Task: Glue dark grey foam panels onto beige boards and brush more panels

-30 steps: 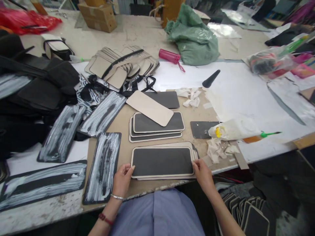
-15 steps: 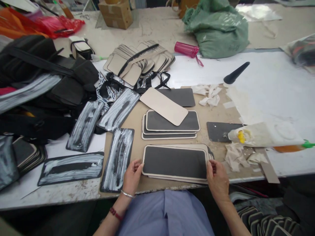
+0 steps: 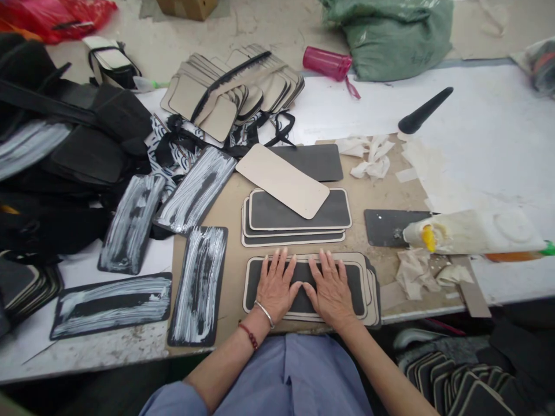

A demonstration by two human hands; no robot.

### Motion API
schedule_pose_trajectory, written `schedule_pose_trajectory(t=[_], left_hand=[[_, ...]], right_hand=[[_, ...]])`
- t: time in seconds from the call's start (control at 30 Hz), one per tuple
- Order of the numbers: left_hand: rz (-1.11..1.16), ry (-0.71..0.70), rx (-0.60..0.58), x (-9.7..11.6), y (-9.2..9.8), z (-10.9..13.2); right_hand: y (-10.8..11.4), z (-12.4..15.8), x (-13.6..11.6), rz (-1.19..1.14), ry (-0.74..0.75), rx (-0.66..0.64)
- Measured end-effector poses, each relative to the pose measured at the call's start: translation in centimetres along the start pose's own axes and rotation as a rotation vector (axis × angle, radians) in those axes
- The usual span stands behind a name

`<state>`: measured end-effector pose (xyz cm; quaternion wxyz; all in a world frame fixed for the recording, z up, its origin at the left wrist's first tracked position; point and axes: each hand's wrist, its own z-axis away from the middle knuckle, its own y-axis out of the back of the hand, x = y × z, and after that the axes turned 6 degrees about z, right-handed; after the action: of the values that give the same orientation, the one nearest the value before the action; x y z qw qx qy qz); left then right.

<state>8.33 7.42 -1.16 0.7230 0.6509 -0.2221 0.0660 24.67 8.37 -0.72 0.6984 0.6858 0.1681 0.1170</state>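
Note:
Both palms lie flat on the top black panel with a beige border (image 3: 303, 271), uppermost in a small stack at the table's front edge. My left hand (image 3: 278, 284) rests on the panel's left half, fingers spread and pointing away from me. On the right half lies my right hand (image 3: 330, 289), also spread, its thumb close to the left thumb. Just beyond is a second stack of bordered black panels (image 3: 286, 211), with a plain beige panel (image 3: 284, 180) lying askew across it. Left of my hands is a black panel streaked with white glue (image 3: 198, 289).
More glue-streaked panels (image 3: 113, 305) lie to the left beside a heap of black bags (image 3: 99, 150). On the right, a white plastic bottle (image 3: 481, 231) with a yellow tip lies on its side near crumpled scraps (image 3: 416, 274). Beige panels (image 3: 203, 98) are piled farther back.
My hands have moved from gripping the stack's left and right ends inward onto its top, fingers now spread flat. The camera view has shifted slightly.

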Motion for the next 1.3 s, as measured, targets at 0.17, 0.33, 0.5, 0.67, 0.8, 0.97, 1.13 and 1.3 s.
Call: schedule_pose_trajectory(t=[0.17, 0.33, 0.5, 0.67, 0.8, 0.97, 1.13, 1.3], left_hand=[[-0.018, 0.006, -0.056, -0.3, -0.2, 0.0], [-0.019, 0.004, -0.070, -0.2, -0.1, -0.2], [-0.037, -0.005, -0.058, -0.2, -0.1, -0.2], [-0.046, -0.011, -0.057, -0.3, 0.0, -0.1], [-0.066, -0.023, -0.013, -0.2, -0.1, -0.1], [-0.034, -0.019, 0.095, -0.6, 0.3, 0.5], [0.224, 0.388, 0.341, -4.0, 0.4, 3.7], [0.665, 0.684, 0.279, -6.0, 1.1, 5.6]], right_hand=[[-0.4, 0.1, 0.1, -0.007, -0.002, -0.073], [-0.3, -0.2, 0.0, -0.013, 0.005, -0.095], [-0.3, 0.6, 1.6, 0.022, -0.029, -0.078], [-0.7, 2.1, 4.6, 0.062, -0.152, -0.021], [-1.1, 2.2, 4.9, 0.073, -0.156, -0.018], [-1.0, 2.7, 4.8, 0.076, -0.150, 0.074], [-0.9, 2.9, 6.9, 0.050, -0.156, 0.277], [-1.6, -4.7, 7.9, -0.053, -0.065, 0.364]])
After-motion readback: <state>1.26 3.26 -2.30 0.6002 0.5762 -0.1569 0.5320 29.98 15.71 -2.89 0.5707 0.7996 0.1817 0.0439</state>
